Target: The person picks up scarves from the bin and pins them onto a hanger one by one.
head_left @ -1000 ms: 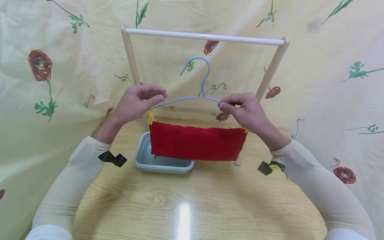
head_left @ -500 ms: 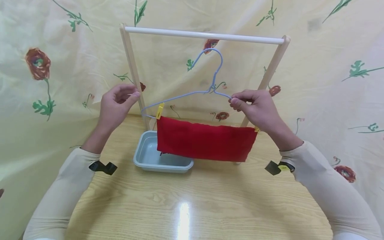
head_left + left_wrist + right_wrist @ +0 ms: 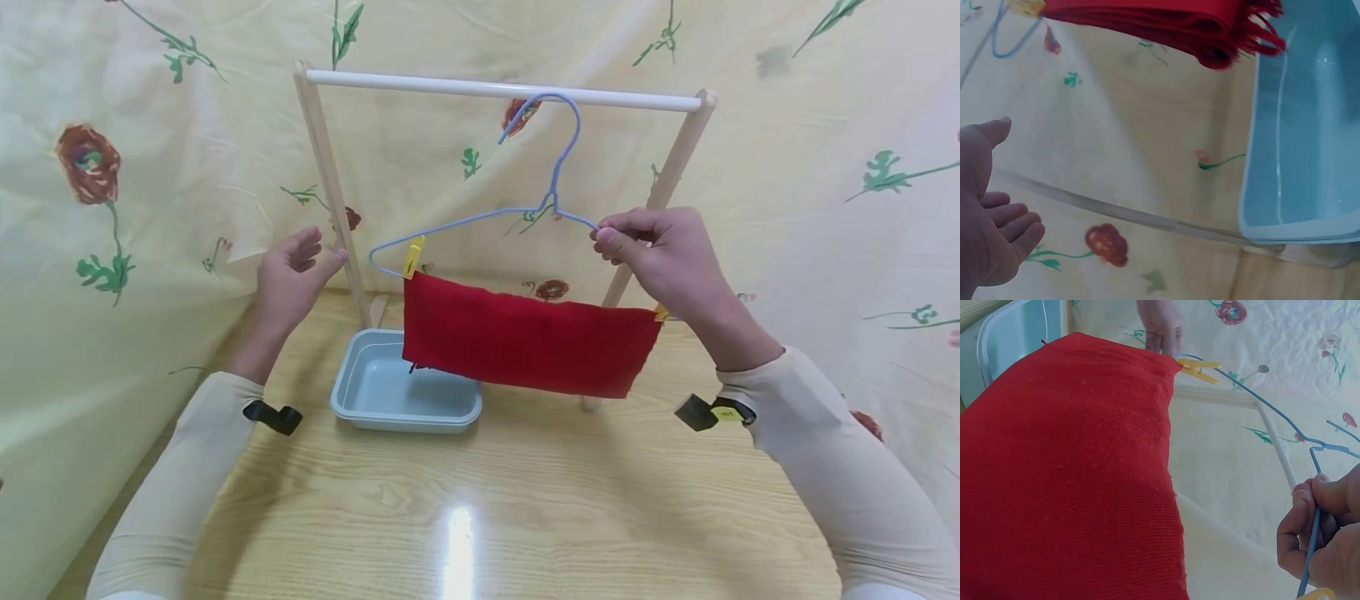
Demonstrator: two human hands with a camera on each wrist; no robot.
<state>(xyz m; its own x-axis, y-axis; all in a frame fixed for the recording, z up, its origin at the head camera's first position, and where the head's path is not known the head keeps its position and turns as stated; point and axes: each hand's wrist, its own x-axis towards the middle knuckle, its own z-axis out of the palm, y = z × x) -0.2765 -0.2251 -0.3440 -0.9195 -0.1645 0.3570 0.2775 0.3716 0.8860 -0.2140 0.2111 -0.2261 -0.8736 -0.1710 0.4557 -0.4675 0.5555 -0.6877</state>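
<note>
My right hand [image 3: 663,250] pinches the right shoulder of a blue wire hanger [image 3: 465,220], holding it up. From the hanger's lower bar hangs a folded red cloth [image 3: 525,337] with some fringe, seen in the left wrist view. A yellow clothespin [image 3: 413,256] clips its left corner, and another clothespin [image 3: 662,312] its right, partly behind my hand. The hanger's hook overlaps the white rail [image 3: 450,85] in the head view; whether they touch I cannot tell. To the left, my left hand [image 3: 292,271] holds nothing, fingers loose, apart from the hanger.
A wooden-legged rack [image 3: 330,183] carries the white rail at the back. Below the cloth's left part, a light blue basin [image 3: 405,408] stands on the wood-grain table [image 3: 375,517]. Flowered fabric [image 3: 187,150] hangs behind and at the sides.
My right hand has moved right and up with the hanger and cloth, bringing the hook up to the rail's height in view. My left hand has moved left, away from the hanger.
</note>
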